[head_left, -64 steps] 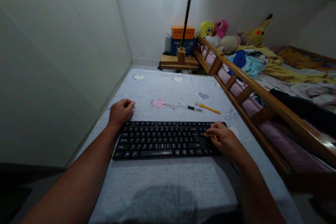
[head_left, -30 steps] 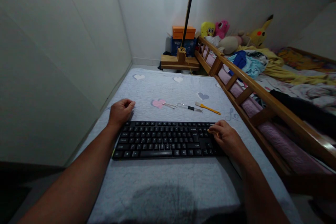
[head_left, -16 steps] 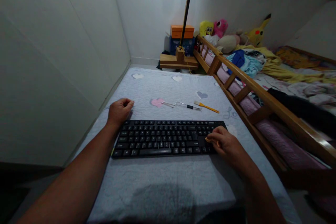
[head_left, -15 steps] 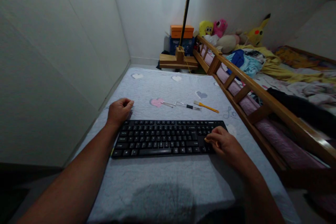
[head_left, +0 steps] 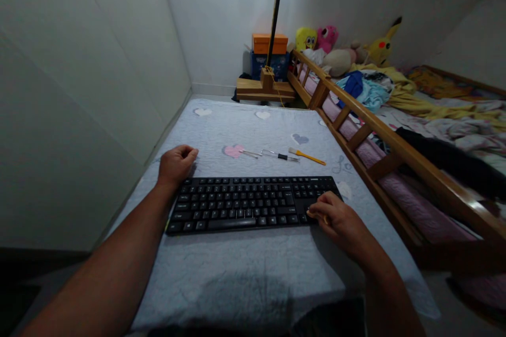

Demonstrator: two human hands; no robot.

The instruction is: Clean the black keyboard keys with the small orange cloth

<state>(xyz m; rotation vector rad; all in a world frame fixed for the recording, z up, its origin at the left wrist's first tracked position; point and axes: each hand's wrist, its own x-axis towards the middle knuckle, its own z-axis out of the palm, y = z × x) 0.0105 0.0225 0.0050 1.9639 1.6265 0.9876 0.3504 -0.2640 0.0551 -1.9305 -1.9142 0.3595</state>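
A black computer keyboard [head_left: 237, 202] lies flat across the light blue cover. My left hand [head_left: 176, 163] rests as a loose fist at the keyboard's upper left corner, with nothing showing between thumb and fingers. Over the arrow keys and number pad, my right hand [head_left: 334, 213] pinches a small yellowish cloth [head_left: 312, 214] against the keys; most of the cloth is hidden in the fingers. Behind the keyboard lie thin cotton swabs [head_left: 251, 154], a wire tool with a black grip [head_left: 282, 157] and a yellow-handled brush [head_left: 308, 156].
The quilted cover [head_left: 221, 268] with heart prints spreads over the work surface. A wooden bed rail [head_left: 379, 139] runs along the right, with clothes and plush toys beyond. Boxes [head_left: 270, 43] and a pole on a wooden base [head_left: 266, 80] stand at the back; a pale panel [head_left: 98, 89] is at left.
The view has shifted slightly. My right hand has slid a little down the keyboard towards its near edge, still gripping the cloth. My left hand stays at its corner.
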